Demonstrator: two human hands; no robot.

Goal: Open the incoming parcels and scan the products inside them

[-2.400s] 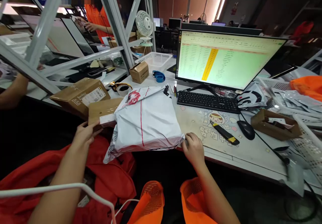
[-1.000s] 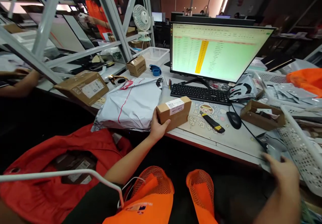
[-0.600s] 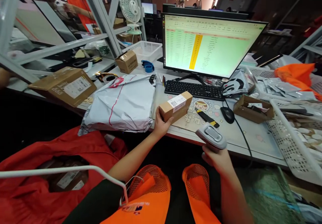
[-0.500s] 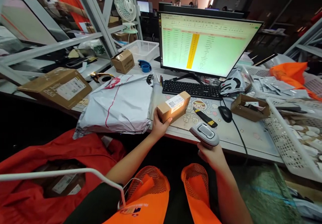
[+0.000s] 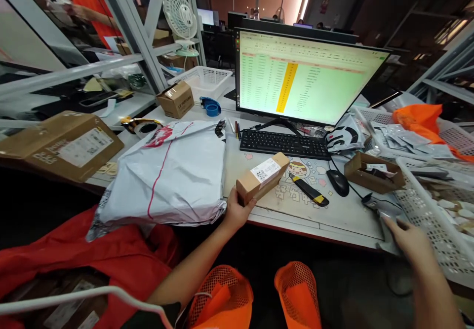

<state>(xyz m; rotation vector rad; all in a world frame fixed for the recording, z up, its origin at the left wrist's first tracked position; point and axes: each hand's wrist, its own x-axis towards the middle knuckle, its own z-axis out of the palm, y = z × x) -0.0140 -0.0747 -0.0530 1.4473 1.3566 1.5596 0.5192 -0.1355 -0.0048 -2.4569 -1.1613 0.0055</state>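
My left hand (image 5: 239, 210) grips the near end of a small brown cardboard box (image 5: 262, 176) with a white printed label on top. The box is held at a slant just over the desk mat. On the right, my right hand (image 5: 407, 237) has its fingers around the handle of a grey barcode scanner (image 5: 385, 208), which is at the desk's front right edge. A yellow and black utility knife (image 5: 309, 191) lies on the mat between the two hands. Beyond it sits a black mouse (image 5: 337, 183).
A large white plastic mailer (image 5: 174, 176) covers the desk's left part, beside a taped carton (image 5: 62, 144). A keyboard (image 5: 283, 143) and monitor (image 5: 303, 77) stand behind. To the right are an open small box (image 5: 374, 172) and a perforated white basket (image 5: 425, 215). A red bag (image 5: 129, 250) hangs below left.
My right hand has carried the barcode scanner rightward, from in front of the mat to the desk's right edge. The left hand still holds the box. The view has shifted slightly.
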